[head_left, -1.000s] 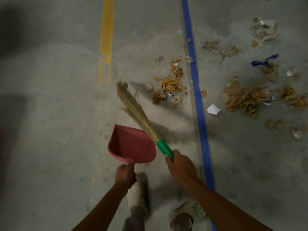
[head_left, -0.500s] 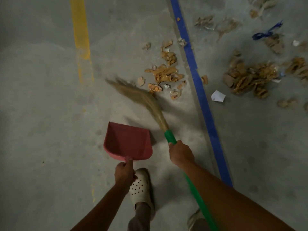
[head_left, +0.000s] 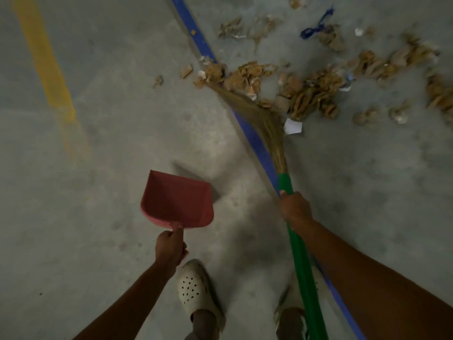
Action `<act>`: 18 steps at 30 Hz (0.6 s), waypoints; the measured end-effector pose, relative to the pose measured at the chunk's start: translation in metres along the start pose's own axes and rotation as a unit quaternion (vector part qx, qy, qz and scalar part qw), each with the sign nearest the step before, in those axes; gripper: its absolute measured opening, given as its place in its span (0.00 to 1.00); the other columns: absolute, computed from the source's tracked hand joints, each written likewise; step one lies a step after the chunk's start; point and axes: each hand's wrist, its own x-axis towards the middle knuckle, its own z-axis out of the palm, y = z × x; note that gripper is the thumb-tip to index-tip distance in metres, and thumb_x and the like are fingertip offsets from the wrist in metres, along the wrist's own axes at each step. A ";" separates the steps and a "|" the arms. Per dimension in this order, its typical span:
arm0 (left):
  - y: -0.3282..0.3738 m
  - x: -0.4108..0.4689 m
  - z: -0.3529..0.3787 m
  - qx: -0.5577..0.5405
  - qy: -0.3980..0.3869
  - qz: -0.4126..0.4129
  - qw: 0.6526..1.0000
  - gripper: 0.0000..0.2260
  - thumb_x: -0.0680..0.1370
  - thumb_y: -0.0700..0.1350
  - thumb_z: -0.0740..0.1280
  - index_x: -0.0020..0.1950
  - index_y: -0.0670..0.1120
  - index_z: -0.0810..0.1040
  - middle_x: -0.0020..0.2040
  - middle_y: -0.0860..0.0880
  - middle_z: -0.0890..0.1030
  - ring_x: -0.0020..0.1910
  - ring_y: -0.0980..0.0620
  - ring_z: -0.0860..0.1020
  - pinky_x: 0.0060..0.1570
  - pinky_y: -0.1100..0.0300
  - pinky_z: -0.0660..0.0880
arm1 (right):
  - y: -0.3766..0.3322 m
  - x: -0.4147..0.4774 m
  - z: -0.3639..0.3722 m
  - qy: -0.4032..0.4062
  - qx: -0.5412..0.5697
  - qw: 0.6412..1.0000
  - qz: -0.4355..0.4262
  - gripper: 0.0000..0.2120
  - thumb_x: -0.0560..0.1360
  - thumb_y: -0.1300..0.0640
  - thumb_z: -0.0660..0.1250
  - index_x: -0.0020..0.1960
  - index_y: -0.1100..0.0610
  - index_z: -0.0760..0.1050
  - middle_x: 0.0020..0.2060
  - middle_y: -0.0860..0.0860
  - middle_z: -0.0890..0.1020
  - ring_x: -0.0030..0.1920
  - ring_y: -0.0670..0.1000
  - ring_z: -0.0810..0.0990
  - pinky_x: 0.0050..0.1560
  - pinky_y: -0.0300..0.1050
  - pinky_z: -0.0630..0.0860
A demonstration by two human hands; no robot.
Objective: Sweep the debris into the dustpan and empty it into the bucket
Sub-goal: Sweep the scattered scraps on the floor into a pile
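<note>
My right hand (head_left: 295,208) is clenching the green handle of the broom (head_left: 300,253), and its bristles, somewhat blurred, are lying across the blue line (head_left: 255,141) against the debris (head_left: 306,92). My left hand (head_left: 170,247) is gripping the red dustpan (head_left: 176,200), which seems empty, well apart from the debris.

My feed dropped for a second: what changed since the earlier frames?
The broom swung right across the blue line, its bristles now against the debris, which is bunched closer together. Same grips: right hand on the green handle, left hand holding the empty red dustpan.
</note>
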 end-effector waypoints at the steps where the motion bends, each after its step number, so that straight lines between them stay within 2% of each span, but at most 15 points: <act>1: 0.006 -0.005 0.008 0.000 -0.007 0.013 1.000 0.22 0.82 0.56 0.63 0.41 0.37 0.73 0.31 0.41 0.77 0.22 0.49 0.72 0.19 0.64 0.63 | 0.008 0.006 -0.012 0.007 0.014 1.000 0.009 0.26 0.84 0.46 0.54 0.67 0.67 0.70 0.63 0.65 0.76 0.63 0.64 0.76 0.61 0.52 0.72; 6: 0.042 -0.033 0.051 -0.004 -0.034 0.034 0.999 0.21 0.82 0.56 0.64 0.37 0.40 0.72 0.30 0.41 0.76 0.22 0.48 0.73 0.18 0.65 0.62 | 0.051 0.019 -0.067 0.035 0.062 0.996 0.060 0.26 0.84 0.46 0.52 0.63 0.68 0.73 0.58 0.64 0.79 0.53 0.61 0.80 0.51 0.50 0.76; 9: 0.064 -0.057 0.076 0.018 -0.051 0.058 0.997 0.22 0.82 0.55 0.63 0.37 0.39 0.72 0.30 0.40 0.76 0.21 0.49 0.73 0.18 0.65 0.63 | 0.078 0.016 -0.099 0.051 0.096 0.991 0.075 0.26 0.84 0.46 0.52 0.63 0.68 0.74 0.57 0.64 0.80 0.54 0.63 0.80 0.55 0.54 0.79; 11: 0.078 -0.075 0.091 0.029 -0.060 0.076 0.995 0.23 0.82 0.55 0.62 0.36 0.38 0.73 0.30 0.39 0.76 0.20 0.50 0.72 0.18 0.65 0.63 | 0.095 0.011 -0.118 0.080 0.137 0.983 0.092 0.27 0.83 0.43 0.53 0.63 0.67 0.73 0.55 0.64 0.80 0.53 0.63 0.80 0.53 0.54 0.79; 15: 0.095 -0.101 0.120 0.051 -0.075 0.091 0.992 0.24 0.82 0.56 0.63 0.38 0.37 0.74 0.29 0.39 0.76 0.19 0.49 0.71 0.19 0.65 0.63 | 0.123 -0.005 -0.149 0.103 0.150 0.982 0.057 0.24 0.84 0.44 0.52 0.65 0.64 0.70 0.55 0.63 0.79 0.52 0.63 0.80 0.48 0.52 0.76; 18: 0.104 -0.120 0.142 0.063 -0.085 0.096 0.990 0.22 0.82 0.54 0.63 0.40 0.36 0.75 0.29 0.38 0.75 0.18 0.50 0.70 0.18 0.65 0.63 | 0.139 -0.012 -0.161 0.101 0.145 0.983 0.039 0.23 0.84 0.44 0.52 0.64 0.62 0.71 0.53 0.62 0.80 0.50 0.62 0.80 0.45 0.50 0.74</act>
